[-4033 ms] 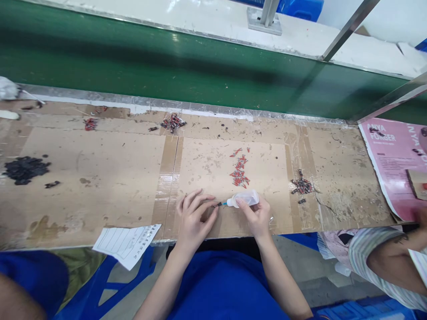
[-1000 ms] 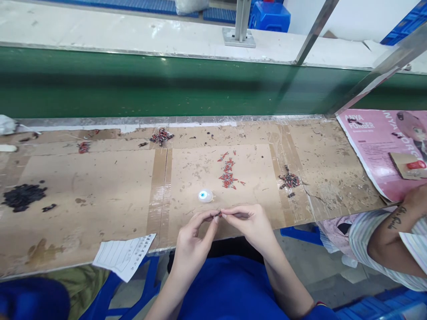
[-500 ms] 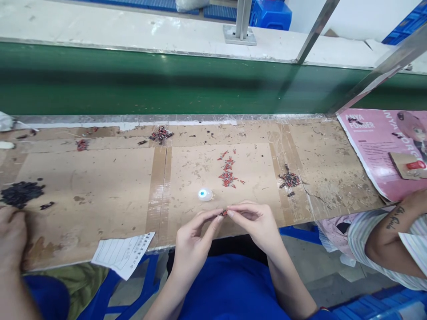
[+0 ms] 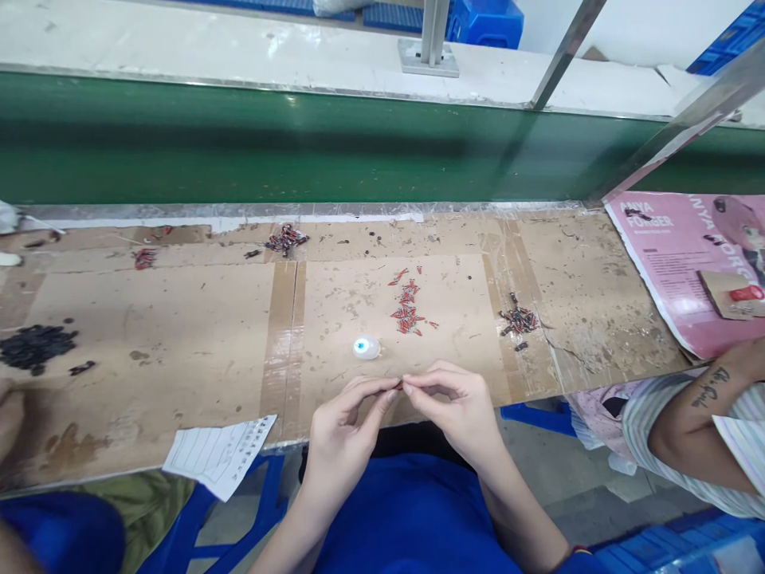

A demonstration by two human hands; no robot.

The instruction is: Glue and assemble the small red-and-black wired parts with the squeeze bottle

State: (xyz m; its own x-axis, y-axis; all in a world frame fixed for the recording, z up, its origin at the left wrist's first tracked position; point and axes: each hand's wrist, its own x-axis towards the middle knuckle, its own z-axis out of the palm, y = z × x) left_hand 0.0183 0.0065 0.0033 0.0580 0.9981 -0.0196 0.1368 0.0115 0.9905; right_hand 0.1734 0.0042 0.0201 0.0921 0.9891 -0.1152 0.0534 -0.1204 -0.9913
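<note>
Near the table's front edge, my left hand [image 4: 351,426] pinches a small dark-and-red part [image 4: 399,385] between thumb and fingertips. My right hand [image 4: 455,405] meets it from the other side, its thumb and forefinger closed on the same part. Fingertips cover most of the part, so its exact kind cannot be made out. Beyond my hands lies a loose pile of small red pieces with metallic bits [image 4: 408,309]. A small translucent bottle with a blue-white spot [image 4: 366,347] stands just past my left fingers.
Dark-and-red parts lie in heaps at right [image 4: 519,320] and far back [image 4: 287,239]. Black pieces [image 4: 37,347] form a pile at left. A handwritten paper [image 4: 220,456] overhangs the front edge. Co-workers' arms [image 4: 711,399] show at both sides. A green belt [image 4: 299,151] runs behind.
My hands stay together at nearly the same spot, and less of the part shows between my fingertips. The co-worker's hand at left has drawn back toward the frame edge.
</note>
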